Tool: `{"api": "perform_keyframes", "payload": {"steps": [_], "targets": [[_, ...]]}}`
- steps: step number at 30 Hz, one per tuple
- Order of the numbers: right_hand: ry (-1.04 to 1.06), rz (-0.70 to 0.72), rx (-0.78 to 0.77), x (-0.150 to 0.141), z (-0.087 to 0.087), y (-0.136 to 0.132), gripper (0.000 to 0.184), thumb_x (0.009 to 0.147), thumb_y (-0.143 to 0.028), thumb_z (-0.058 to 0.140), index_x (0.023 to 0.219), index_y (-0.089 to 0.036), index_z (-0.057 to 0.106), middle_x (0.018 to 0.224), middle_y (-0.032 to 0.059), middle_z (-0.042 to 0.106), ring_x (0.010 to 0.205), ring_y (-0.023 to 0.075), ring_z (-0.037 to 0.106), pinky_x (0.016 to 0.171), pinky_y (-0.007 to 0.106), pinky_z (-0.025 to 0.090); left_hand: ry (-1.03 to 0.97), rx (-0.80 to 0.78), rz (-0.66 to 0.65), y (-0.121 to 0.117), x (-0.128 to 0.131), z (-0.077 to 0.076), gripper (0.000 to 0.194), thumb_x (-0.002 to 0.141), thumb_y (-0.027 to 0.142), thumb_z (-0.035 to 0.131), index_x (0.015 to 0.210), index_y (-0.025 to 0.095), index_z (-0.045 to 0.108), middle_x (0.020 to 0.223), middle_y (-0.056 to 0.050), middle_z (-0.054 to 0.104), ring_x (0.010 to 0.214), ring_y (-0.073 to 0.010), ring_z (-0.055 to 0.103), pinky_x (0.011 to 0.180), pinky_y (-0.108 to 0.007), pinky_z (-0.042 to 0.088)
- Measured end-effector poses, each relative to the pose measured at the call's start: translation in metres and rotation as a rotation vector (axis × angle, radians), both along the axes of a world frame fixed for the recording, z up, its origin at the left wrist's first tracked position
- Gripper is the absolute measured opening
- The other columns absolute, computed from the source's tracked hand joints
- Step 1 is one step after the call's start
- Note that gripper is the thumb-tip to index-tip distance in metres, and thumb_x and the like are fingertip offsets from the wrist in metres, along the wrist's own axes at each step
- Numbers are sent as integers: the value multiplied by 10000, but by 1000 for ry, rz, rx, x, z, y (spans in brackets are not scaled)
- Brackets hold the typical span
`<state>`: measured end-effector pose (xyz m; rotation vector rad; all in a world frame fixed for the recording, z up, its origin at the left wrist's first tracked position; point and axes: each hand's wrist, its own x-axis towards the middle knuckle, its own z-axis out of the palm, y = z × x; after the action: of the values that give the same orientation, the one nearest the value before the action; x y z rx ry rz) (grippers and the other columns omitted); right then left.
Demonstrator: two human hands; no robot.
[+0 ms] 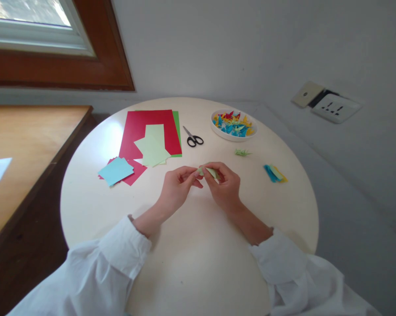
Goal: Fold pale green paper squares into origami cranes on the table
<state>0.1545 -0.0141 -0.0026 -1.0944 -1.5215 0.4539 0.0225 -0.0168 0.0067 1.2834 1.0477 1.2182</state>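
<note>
The left hand and right hand are pinching a green paper lying sideways between their fingers, nearer the right.

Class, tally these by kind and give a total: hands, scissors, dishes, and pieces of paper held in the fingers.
Hands: 2 (left hand, right hand)
Scissors: 1 pair
White dish: 1
Held light green paper: 1
Total: 5
</note>
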Motion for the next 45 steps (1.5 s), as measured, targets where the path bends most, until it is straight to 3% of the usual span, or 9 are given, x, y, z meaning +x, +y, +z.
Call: {"api": "perform_keyframes", "payload": {"steps": [18,30,35,38,45], "targets": [[32,25,-13,-1,0,-1,81,779,-275,612,800,-201,636,806,26,708,698,140,651,655,275,546,47,-7,30,-4,0,9,222,735,361,633,692,144,627,605,-33,665,567,-159,647,556,-263,500],[125,57,-46,0,-7,1,103,772,-285,632,836,-204,624,858,36,690,835,164,662,765,306,535,89,17,83,-7,-1,12,200,754,333,606,678,148,605,604,-32,667,550,-140,630,545,-241,474],[98,66,-46,1,-9,4,103,768,-300,632,801,-203,626,779,18,680,726,144,642,676,272,525,153,93,91,-1,-3,5,173,738,321,620,729,153,661,639,-26,656,554,-125,578,518,-230,450],[52,66,-44,2,-8,5,104,773,-305,626,787,-202,635,760,14,682,685,133,627,640,257,516,156,158,90,3,-4,-3,175,745,314,615,790,165,695,755,-42,683,662,-139,596,603,-241,474],[-1,97,-1,1,-5,2,109,803,-295,600,851,-204,636,908,58,690,876,170,653,783,308,532,161,139,118,2,-3,-3,161,752,286,592,751,156,687,697,-38,682,616,-136,608,588,-239,483]]}}
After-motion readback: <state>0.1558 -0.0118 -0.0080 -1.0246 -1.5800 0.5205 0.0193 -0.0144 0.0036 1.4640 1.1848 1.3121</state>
